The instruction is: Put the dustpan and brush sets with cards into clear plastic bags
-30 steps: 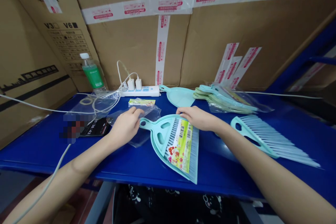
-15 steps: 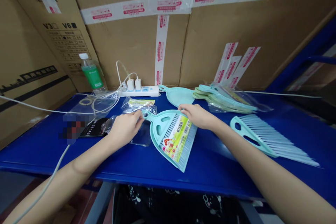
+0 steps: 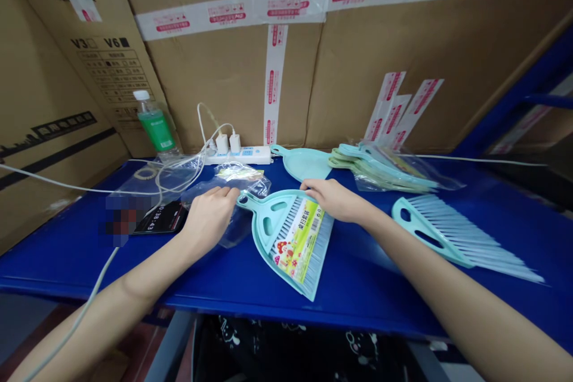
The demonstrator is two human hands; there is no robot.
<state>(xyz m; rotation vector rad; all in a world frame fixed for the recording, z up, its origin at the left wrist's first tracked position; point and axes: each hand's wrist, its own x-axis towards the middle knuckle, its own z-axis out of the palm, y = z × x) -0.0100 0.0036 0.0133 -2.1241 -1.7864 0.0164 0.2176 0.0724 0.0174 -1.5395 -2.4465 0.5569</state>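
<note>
1. The left hand (image 3: pixel 208 218) lies palm-down on a clear plastic bag (image 3: pixel 245 182), its fingertips right at the handle end of the mint dustpan (image 3: pixel 273 224). Whether its grip is clenched on the bag or only resting there, I cannot tell.
2. The right hand (image 3: pixel 333 200) has its grip closed on the far rim of the dustpan, fingers curled over the edge.
3. The dustpan lies flat on the blue table (image 3: pixel 380 286) between the two hands. A brush with a bright paper label (image 3: pixel 299 237) is nested in it, bristles pointing toward the near edge.
4. To the right, well apart, lies a loose brush (image 3: pixel 456 236).
5. Behind the right hand sits a spare dustpan (image 3: pixel 304 162) and a stack of bagged sets (image 3: pixel 385 170).
6. Along the cardboard wall stand a power strip (image 3: pixel 242 155) and a green-labelled bottle (image 3: pixel 154 125).
</note>
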